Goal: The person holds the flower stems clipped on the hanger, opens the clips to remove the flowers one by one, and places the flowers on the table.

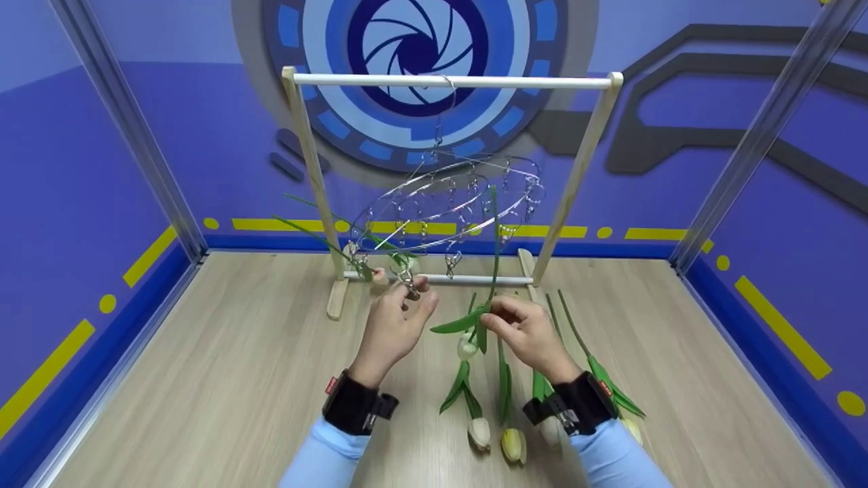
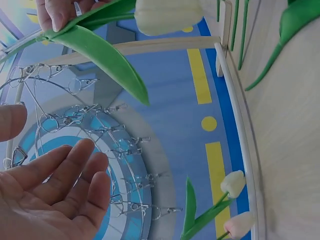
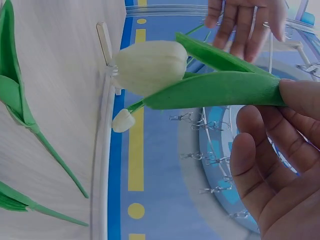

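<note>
Currently your right hand [image 1: 532, 333] pinches the white tulip [image 1: 467, 347] by its leaf, below the wire clip hanger [image 1: 447, 196]. Your left hand [image 1: 397, 322] pinches one clip [image 1: 409, 281]; spare tulips [image 1: 513, 444] lie on the desk [image 1: 203, 379].

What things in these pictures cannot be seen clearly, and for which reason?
- Clip under the left hand: in the head view the fingers cover it; whether they pinch it cannot be told.
- Stem top of the white tulip held by the right hand: too thin against the round clip hanger to tell if it is clipped.
- Flowers on the floor: partly behind the right wrist strap.
- Hanger clips: blurred in both wrist views.
</note>
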A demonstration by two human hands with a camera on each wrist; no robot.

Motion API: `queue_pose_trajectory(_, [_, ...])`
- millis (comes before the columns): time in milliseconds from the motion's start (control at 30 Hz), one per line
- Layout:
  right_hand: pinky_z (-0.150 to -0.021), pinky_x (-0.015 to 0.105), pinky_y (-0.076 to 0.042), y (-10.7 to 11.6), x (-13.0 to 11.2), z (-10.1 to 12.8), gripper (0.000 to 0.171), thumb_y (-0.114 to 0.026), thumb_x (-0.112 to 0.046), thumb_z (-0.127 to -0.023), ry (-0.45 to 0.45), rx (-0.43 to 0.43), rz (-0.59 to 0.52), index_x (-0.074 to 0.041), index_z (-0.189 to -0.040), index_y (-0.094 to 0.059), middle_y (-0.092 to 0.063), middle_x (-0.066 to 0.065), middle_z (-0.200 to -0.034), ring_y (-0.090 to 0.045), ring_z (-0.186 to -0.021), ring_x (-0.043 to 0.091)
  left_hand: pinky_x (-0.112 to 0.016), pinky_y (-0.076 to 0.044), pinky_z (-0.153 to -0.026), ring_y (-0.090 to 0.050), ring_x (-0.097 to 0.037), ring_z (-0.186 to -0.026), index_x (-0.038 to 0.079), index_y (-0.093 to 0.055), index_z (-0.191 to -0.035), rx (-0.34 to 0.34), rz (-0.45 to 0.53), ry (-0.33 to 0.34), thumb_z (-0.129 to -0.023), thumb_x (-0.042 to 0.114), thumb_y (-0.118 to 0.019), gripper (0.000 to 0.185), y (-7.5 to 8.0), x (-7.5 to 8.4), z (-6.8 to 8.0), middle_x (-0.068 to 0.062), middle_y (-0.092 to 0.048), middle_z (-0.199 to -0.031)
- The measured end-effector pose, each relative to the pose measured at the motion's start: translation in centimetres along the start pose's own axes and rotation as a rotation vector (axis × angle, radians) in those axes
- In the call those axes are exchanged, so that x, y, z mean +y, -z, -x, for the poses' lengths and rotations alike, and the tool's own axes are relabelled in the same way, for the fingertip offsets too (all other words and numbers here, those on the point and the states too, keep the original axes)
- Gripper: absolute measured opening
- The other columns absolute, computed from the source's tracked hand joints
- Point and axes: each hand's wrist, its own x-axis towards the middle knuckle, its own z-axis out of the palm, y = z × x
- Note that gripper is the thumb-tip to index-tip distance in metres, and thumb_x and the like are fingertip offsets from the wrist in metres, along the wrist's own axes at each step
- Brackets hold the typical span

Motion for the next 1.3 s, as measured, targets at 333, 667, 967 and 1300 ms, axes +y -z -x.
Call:
queue_pose_trajectory(333, [-0.061,0.021,-0.048,0.4,0.1,0.4,0.007,-0.070,0.005,-0.093,0.016,0.060,-0.013,-0.002,-0.094,-0.071,-0.068,0.006,-0.081,-0.062,-0.068,0.015,-0.051,-0.053,-0.095,-0.065,-0.035,-0.114,0.000,-0.065,-0.130,0.033,-0.124,-0.054,-0.103,0.027,-0.065,0.038,0.8,-0.8,1.2,-0.017,-0.068,-0.126])
queue_pose_trajectory(667, [-0.062,0.020,-0.048,0.5,0.0,1.2,0.012,-0.067,0.010,-0.093,-0.010,0.106,-0.077,-0.002,-0.093,-0.071,-0.066,0.008,-0.081,-0.059,-0.067,0.012,-0.053,-0.049,-0.101,-0.063,-0.036,-0.120,-0.006,-0.064,-0.132,0.099,-0.187,-0.060,-0.101,0.023,-0.067,0.042,1.1,-2.2,2.5,-0.018,-0.068,-0.125])
queue_pose_trajectory(967, [-0.064,0.020,-0.052,0.5,-0.1,1.9,0.013,-0.066,0.009,-0.095,-0.063,0.151,-0.094,-0.002,-0.097,-0.072,-0.068,0.012,-0.082,-0.064,-0.070,0.020,-0.055,-0.047,-0.105,-0.061,-0.042,-0.123,-0.008,-0.065,-0.129,0.162,-0.331,-0.142,-0.098,0.021,-0.072,0.043,1.5,-3.1,3.7,-0.025,-0.066,-0.128])
queue_pose_trajectory(1300, [-0.065,0.026,-0.053,0.4,-2.0,2.3,0.006,-0.062,0.013,-0.095,-0.160,0.193,-0.097,0.010,-0.095,-0.067,-0.066,0.021,-0.082,-0.063,-0.068,0.021,-0.055,-0.049,-0.098,-0.063,-0.040,-0.116,-0.009,-0.064,-0.128,0.196,-0.494,-0.200,-0.096,0.022,-0.073,0.045,1.6,-3.5,4.7,-0.024,-0.067,-0.124])
